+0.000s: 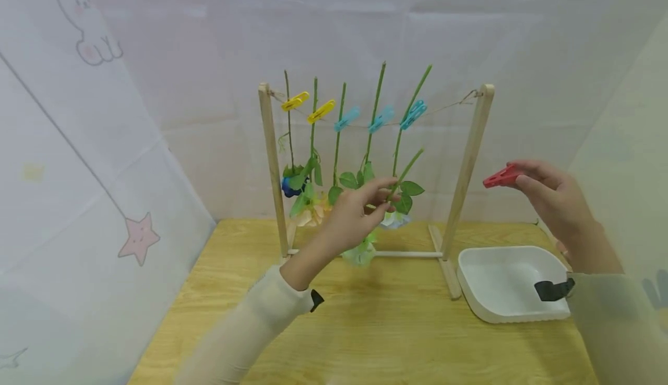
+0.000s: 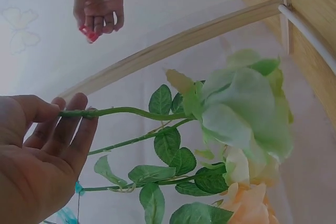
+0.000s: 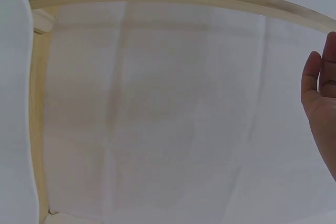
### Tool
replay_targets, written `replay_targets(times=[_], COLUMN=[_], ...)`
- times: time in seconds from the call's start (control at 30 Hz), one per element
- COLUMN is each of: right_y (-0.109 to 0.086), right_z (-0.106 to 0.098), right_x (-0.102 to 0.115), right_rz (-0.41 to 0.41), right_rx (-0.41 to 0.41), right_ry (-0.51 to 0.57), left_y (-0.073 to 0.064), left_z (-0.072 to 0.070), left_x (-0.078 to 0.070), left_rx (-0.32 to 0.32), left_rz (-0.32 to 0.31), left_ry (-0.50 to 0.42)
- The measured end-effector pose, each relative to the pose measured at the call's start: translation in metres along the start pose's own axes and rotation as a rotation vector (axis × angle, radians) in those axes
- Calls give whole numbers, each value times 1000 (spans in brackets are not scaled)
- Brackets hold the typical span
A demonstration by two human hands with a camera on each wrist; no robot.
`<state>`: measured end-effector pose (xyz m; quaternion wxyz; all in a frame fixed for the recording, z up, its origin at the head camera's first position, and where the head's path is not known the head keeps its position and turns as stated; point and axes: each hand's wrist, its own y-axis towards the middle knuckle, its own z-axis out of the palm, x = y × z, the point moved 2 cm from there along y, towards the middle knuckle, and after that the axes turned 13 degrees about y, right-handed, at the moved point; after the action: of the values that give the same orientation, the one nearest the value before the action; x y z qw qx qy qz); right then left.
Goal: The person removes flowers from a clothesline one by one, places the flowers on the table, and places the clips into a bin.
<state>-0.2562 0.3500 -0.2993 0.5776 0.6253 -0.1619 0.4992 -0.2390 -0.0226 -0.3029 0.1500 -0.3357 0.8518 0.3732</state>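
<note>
My left hand [image 1: 355,208] pinches the green stem [image 1: 409,167] of an artificial rose near its end, in front of a wooden frame. Its pale green-white bloom [image 2: 241,111] hangs downward, large in the left wrist view. Out to the right of the frame, my right hand [image 1: 555,202] grips a red clothespin [image 1: 502,176] between thumb and fingers, its tip pointing left. Only some fingers [image 3: 312,80] of this hand show in the right wrist view. Several flowers hang head down from a string, held by yellow clothespins [image 1: 320,111] and blue clothespins [image 1: 413,115].
The frame's right post [image 1: 468,170] stands between my two hands. A white plastic basin [image 1: 496,312] sits on the wooden table [image 1: 334,327] beside the frame's right foot. At the far left of the string hangs a blue rose [image 1: 293,186]. Pale printed sheeting [image 1: 209,54] covers the walls behind.
</note>
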Motion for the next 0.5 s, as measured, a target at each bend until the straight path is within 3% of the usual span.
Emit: replay_targets(times=[0.13, 0.3, 0.5], right_y=[-11, -18, -30], right_z=[-7, -13, -20], right_x=[-11, -22, -33], right_rz=[11, -52, -59], right_rx=[3, 70, 86], right_ry=[25, 156, 181], left_y=[-10, -18, -27], left_z=[4, 10, 19], left_x=[-2, -4, -1], left_rx=[-60, -155, -239], left_rz=[115, 263, 332], left_ry=[128, 396, 621])
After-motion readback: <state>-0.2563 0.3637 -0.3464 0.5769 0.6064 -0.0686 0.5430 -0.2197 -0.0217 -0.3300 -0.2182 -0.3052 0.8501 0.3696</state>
